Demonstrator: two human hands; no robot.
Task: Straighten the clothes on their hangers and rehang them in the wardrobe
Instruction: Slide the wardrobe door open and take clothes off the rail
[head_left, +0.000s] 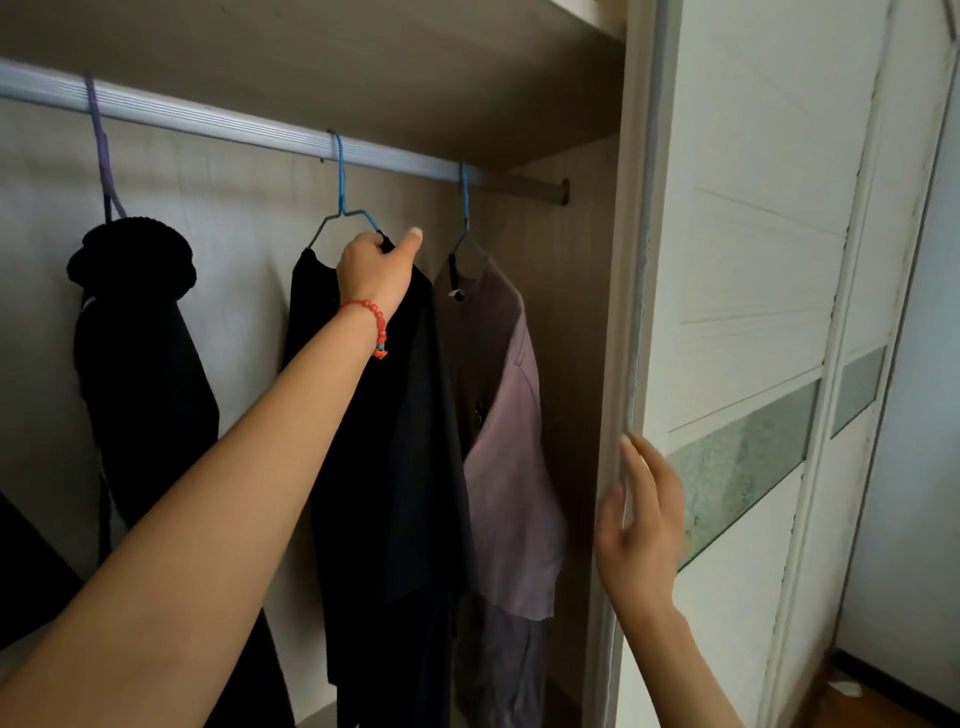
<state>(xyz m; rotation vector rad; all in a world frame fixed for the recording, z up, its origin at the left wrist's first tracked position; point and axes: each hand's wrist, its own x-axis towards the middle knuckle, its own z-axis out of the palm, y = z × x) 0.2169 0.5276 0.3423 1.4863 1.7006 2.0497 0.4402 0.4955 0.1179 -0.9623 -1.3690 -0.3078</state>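
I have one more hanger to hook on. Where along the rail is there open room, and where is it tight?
The widest bare stretch of rail runs between the purple hanger and the blue hanger gripped by the left hand. A short gap lies between the two blue hangers. It is tight at the right end, where the mauve shirt hangs near the wardrobe's side wall.

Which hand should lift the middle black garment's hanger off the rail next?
Left. The left hand already grips the blue hanger at the black garment; the right hand is open at the door edge.
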